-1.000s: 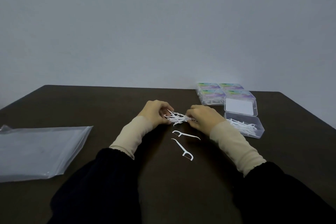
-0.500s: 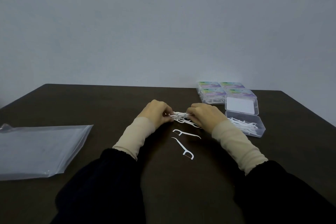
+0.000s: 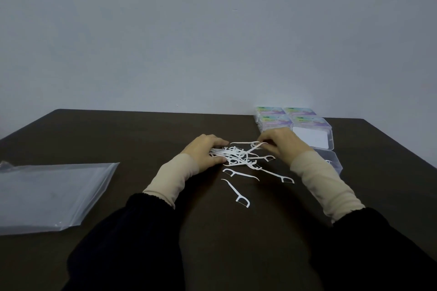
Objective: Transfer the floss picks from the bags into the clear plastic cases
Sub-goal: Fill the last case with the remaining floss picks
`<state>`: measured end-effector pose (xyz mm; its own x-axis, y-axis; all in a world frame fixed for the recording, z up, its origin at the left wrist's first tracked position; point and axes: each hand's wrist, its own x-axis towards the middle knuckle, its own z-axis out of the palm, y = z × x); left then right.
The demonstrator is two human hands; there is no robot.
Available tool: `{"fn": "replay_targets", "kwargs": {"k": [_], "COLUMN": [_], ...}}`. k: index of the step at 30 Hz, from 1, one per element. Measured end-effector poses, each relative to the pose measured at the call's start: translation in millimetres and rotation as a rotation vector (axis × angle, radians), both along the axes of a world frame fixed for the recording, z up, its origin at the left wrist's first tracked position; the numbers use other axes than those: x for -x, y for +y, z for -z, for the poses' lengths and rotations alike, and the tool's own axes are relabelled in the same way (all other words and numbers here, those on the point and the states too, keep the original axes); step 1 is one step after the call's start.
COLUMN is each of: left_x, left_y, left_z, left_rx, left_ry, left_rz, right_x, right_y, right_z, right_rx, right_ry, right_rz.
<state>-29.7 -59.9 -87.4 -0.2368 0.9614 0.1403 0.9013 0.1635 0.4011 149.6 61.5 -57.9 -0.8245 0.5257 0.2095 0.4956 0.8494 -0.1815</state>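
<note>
A loose pile of white floss picks (image 3: 237,155) lies on the dark table (image 3: 142,139) between my hands. My left hand (image 3: 205,152) grips the left side of the pile, fingers curled round several picks. My right hand (image 3: 281,143) pinches one or two picks (image 3: 250,144) lifted at the pile's far right. Three single picks (image 3: 236,192) lie nearer me. Behind my right wrist stands the open clear plastic case (image 3: 331,160), its lid (image 3: 312,137) raised; my arm hides most of its contents.
Several closed cases with coloured labels (image 3: 286,117) are stacked at the table's far right edge. A flat clear plastic bag (image 3: 47,194) lies at the left. The wall rises right behind the table.
My hands have drawn apart and the bunch they held together has spread into a loose pile on the table. My right hand moved right toward the case, lifting a pick or two.
</note>
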Motion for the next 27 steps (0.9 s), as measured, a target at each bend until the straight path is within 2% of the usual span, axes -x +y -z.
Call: {"fn": "replay_targets", "kwargs": {"k": [6,11,16,24,27], "left_x": [-2,-3,-7,-9,-6], "left_y": [3,1,-1,-4,-7], "left_z": [-5,-8,-11,-19,-25], "left_rx": [0.029,-0.021,-0.081,-0.117,-0.185], "left_ry": [-0.024,-0.048,-0.150,-0.173,-0.186], "left_rz": [-0.051,-0.101,-0.148,-0.134,-0.136], "right_x": [1,2,6,15,17], "right_y": [-4,-7,-12,-20,-21], "right_z": [-1,-2,-2,1,2], "right_rx": [0.103,0.132,0.084,-0.049,-0.069], "right_ry": [-0.193,-0.231,-0.241,-0.266,-0.257], "right_rz": [-0.047,-0.036,-0.050,-0.047,-0.037]}}
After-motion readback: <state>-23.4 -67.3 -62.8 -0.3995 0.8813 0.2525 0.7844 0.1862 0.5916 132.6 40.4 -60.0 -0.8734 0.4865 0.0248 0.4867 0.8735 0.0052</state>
